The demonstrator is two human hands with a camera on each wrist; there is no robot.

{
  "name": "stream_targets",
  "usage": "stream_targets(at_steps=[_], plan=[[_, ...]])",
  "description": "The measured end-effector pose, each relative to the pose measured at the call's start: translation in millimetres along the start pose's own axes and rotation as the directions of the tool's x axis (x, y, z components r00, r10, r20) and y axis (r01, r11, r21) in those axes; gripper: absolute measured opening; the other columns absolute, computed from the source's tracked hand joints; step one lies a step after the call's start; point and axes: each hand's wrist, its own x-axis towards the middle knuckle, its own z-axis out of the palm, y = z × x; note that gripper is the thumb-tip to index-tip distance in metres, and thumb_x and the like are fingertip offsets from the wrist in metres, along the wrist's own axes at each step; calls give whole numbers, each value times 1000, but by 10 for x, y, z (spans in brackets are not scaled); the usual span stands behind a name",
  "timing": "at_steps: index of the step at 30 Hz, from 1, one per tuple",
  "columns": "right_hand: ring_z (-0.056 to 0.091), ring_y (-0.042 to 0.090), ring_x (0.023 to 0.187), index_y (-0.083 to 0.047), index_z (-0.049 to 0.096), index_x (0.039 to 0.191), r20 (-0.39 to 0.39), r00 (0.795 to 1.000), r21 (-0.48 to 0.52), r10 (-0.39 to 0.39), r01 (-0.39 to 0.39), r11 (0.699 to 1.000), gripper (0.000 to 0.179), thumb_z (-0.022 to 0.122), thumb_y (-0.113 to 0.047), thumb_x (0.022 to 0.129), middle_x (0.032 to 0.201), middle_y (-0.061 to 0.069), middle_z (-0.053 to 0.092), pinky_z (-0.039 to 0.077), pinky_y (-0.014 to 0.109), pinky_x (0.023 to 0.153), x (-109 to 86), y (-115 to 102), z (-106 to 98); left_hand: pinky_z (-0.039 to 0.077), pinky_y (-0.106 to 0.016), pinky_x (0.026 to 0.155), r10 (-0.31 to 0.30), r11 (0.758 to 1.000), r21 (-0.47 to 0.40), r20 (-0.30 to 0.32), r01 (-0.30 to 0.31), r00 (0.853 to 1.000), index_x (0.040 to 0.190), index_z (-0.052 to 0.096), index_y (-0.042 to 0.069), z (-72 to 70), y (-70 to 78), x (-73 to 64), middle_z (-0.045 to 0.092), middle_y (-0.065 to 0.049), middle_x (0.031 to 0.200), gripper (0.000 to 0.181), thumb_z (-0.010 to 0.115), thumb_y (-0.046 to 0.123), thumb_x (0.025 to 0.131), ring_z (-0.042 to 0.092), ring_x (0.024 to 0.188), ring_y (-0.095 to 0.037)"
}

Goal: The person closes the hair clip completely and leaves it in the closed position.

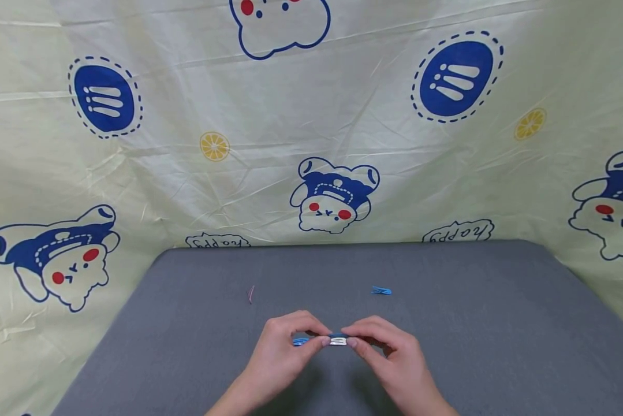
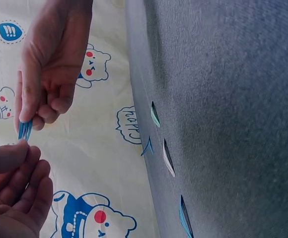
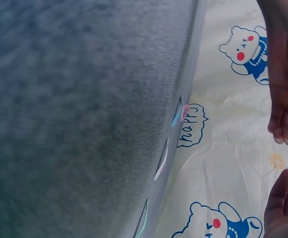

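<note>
- Surface: table (image 1: 498, 335) under plain dark grey cloth, back corners rounded.
- Room: pale, creased curtain (image 1: 171, 185) behind the back edge and down both sides. Prints: upside-down bears, blue ovals, orange slices, "happy" bubbles partly cut off by the table's back edge.
- Back of table, left: thin pink clip (image 1: 250, 294), lying by itself.
- Back of table, right: blue clip spread in a V (image 1: 381, 290), well apart from the pink one.
- Nearer the person, a spaced row, left to right: blue row clip (image 1: 300, 341), white clip (image 1: 338, 341), green clip (image 2: 155, 114). None touching.
- In the way: left hand (image 1: 285, 349) partly covers the blue row clip in the head view; right hand (image 1: 391, 349) hides the green one there. Both wrist views show the whole row, though the edges crop some of it.
- Held clip (image 1: 337, 334): blue, raised off the cloth between the two hands; in the head view it sits just above the white one.
- Fingers: left thumb and forefinger pinch one end, right thumb and forefinger pinch the other. Whether it's snapped or unsnapped, can't tell.
</note>
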Motion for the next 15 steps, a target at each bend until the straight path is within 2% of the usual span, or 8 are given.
stream_targets(at_steps=[3, 9, 12, 15], plan=[[64, 20, 87, -9, 74, 106, 50, 998, 75, 31, -35, 997, 18, 68, -2, 91, 99, 7, 68, 55, 31, 75, 15, 22, -31, 50, -27, 70, -6, 999, -38, 35, 7, 999, 89, 76, 16, -25, -5, 3, 69, 9, 85, 9, 75, 7, 87, 61, 78, -11], [64, 21, 87, -4, 72, 107, 193, 981, 172, 5, -38, 984, 19, 65, 4, 92, 101, 11, 69, 54, 29, 74, 59, 95, -117, 51, -30, 74, -38, 987, -151, 145, 60, 989, 90, 76, 16, -91, -31, 23, 68, 6, 85, 3, 74, 14, 89, 61, 81, -15], [63, 20, 82, -4, 72, 106, 259, 965, 207, 32, -88, 975, 17, 63, 2, 93, 97, 14, 68, 53, 30, 72, 69, 106, -150, 52, -31, 76, -57, 969, -224, 205, 103, 977, 90, 75, 12, -108, -56, 35, 68, 1, 86, 3, 73, 13, 90, 61, 81, -15], [61, 18, 78, -3, 71, 106, 308, 944, 233, 120, -197, 952, 14, 63, -3, 95, 92, 13, 66, 52, 31, 73, 67, 99, -165, 52, -32, 76, -76, 952, -269, 243, 143, 967, 90, 75, 8, -108, -87, 45, 68, -3, 86, 5, 73, 12, 90, 60, 81, -16]])
